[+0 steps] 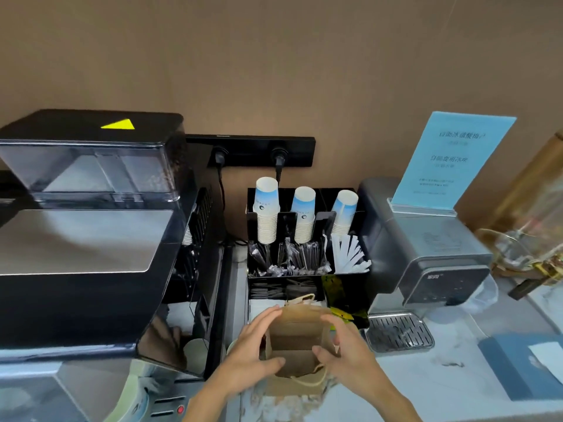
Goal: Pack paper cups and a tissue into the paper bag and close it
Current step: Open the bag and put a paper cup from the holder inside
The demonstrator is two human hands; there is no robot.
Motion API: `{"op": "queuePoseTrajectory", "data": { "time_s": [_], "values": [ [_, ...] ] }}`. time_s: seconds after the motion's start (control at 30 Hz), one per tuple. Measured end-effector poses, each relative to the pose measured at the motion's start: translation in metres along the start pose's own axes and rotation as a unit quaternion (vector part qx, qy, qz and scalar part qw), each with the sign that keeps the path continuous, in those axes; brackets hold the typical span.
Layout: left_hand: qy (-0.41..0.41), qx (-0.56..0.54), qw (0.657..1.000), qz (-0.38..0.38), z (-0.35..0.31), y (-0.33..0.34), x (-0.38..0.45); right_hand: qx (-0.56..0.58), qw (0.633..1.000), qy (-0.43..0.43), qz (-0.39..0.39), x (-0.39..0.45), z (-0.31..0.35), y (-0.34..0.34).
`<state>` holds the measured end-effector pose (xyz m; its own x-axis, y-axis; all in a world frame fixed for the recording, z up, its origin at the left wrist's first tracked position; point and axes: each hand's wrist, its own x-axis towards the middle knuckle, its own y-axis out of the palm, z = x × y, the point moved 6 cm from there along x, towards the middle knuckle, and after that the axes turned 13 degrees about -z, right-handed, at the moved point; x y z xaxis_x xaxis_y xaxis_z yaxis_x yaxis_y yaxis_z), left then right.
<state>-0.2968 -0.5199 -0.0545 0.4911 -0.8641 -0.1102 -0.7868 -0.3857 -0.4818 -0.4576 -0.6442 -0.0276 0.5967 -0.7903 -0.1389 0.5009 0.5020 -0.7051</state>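
Standing upright near the front edge of the pale marbled worktop (441, 388), the small brown kraft paper bag (294, 339) has its mouth spread wide, and its dark inside looks empty. Both hands clasp it from either side: the left hand (254, 345) wraps the bag's left wall with the thumb on the near rim, and the right hand (344, 351) grips the right wall with the thumb hooked over the near rim. One twisted paper handle (307, 379) droops over the near side of the bag; the other (300, 299) rises behind the far rim.

Just behind the bag stands a black acrylic organiser (364, 271). Three upside-down stacks of white and blue paper cups (267, 210) rise from its back row. Its middle row holds dark wrapped stirrers (301, 260) and, at the right end, white paper sticks (350, 254). Dark flat packets (274, 290) fill its lowest front tray.

A big black coffee machine (91, 239) fills the left end of the worktop, touching nothing the hands hold. To the right of the organiser sits a grey water dispenser (432, 257) with a metal drip grille (399, 332), and a light blue printed sign (451, 159) in a clear stand rests on top of it. A blue-grey tissue box (518, 367) lies near the right edge, well apart from the bag.
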Motion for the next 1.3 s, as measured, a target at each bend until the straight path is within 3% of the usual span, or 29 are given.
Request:
{"op": "queuePoseTrajectory", "data": {
  "time_s": [0.17, 0.37, 0.47, 0.57, 0.77, 1.03, 1.3],
  "values": [
    [-0.011, -0.026, 1.000, -0.011, 0.001, 0.003, 0.001, 0.020, 0.991, -0.066, -0.116, 0.030, 0.043, -0.038],
    [-0.025, -0.031, 0.999, -0.018, -0.001, 0.005, 0.000, 0.056, 0.973, -0.174, -0.143, 0.125, 0.146, -0.069],
    [-0.032, -0.018, 0.999, -0.024, -0.003, 0.006, 0.000, 0.040, 0.958, -0.221, -0.179, 0.180, 0.201, -0.077],
    [-0.039, -0.001, 0.999, -0.031, -0.004, 0.006, -0.001, -0.025, 0.958, -0.246, -0.148, 0.227, 0.238, -0.068],
    [-0.042, -0.004, 0.999, -0.027, -0.011, 0.003, 0.000, -0.171, 0.960, -0.207, -0.075, 0.270, 0.240, -0.032],
    [-0.046, -0.003, 0.998, -0.034, -0.012, 0.001, -0.001, -0.138, 0.962, -0.221, -0.079, 0.268, 0.235, -0.028],
    [-0.052, -0.012, 0.998, -0.036, -0.010, 0.003, -0.002, -0.050, 0.963, -0.231, -0.127, 0.262, 0.250, -0.066]
  ]
}}
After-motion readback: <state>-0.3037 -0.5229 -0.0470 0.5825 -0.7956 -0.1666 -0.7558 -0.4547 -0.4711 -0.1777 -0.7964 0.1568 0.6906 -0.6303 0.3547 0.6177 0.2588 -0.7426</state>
